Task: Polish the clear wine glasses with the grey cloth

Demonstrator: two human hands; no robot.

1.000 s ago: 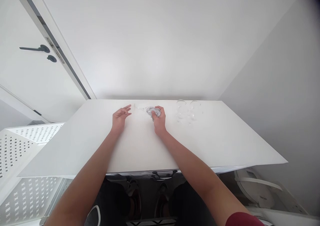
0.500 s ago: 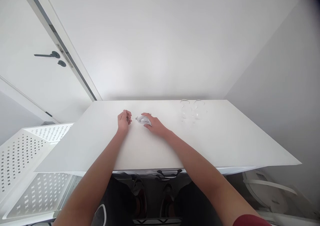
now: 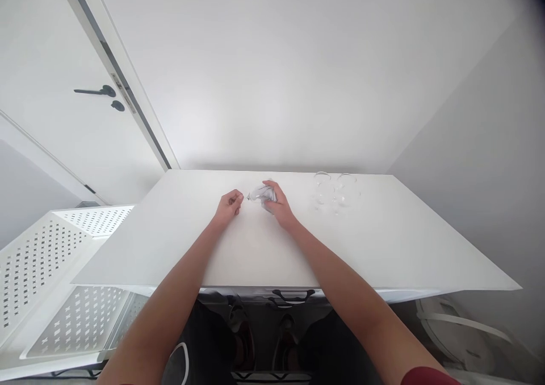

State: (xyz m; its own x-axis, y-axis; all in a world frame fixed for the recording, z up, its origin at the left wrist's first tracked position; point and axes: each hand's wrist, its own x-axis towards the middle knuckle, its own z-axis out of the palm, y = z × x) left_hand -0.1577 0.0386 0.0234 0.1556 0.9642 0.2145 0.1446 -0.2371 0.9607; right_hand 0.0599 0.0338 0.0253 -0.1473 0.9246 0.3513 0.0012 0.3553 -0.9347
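Note:
A clear wine glass (image 3: pixel 256 193) lies nearly sideways between my hands, above the white tabletop. My left hand (image 3: pixel 230 205) is closed, its fingertips pinched at the thin stem end of the glass. My right hand (image 3: pixel 279 204) wraps the bowl end with a pale grey cloth (image 3: pixel 269 194), thumb and fingers on either side. Part of the bowl shows through between the cloth and the stem. The glass's foot is hard to make out near my left fingers.
Two more clear glasses, a left one (image 3: pixel 322 176) and a right one (image 3: pixel 347 177), stand toward the back right of the white table (image 3: pixel 404 237). A wall rises behind. White perforated panels (image 3: pixel 40 260) sit at the left, below a door handle (image 3: pixel 96 91).
Both hands and the glass have shifted right. The glass has turned somewhat, and my right hand and the cloth cover its bowl differently. The view has shifted slightly.

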